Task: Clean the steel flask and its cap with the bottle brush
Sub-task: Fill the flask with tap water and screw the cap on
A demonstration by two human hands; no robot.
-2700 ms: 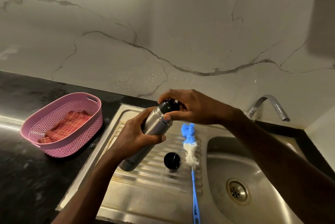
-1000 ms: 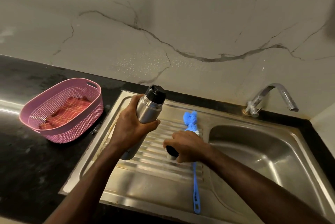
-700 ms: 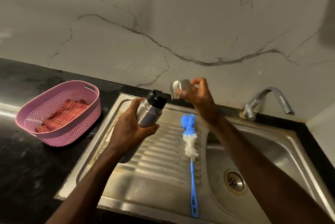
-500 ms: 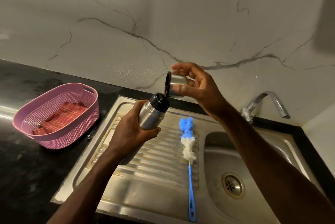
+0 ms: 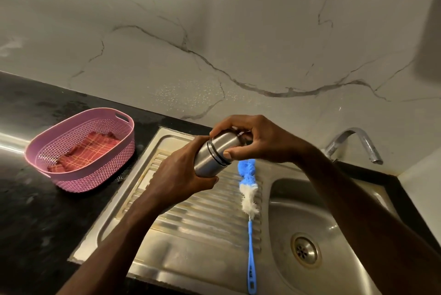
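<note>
While left hand [image 5: 181,177] grips flask [image 5: 207,161], right hand [image 5: 257,142] now pinches cap [image 5: 225,143] onto it.

Home kitchen. Stainless steel sink [image 5: 358,201] with ribbed draining board and round drain set into black stone countertop [image 5: 35,211]; curved chrome tap [image 5: 358,144] at back corner; white grey-veined marble-look wall panel [image 5: 214,44] behind, splashed with droplets; pink perforated plastic basket [image 5: 100,170] holding red checked cloth [image 5: 83,156] on counter beside sink
</note>
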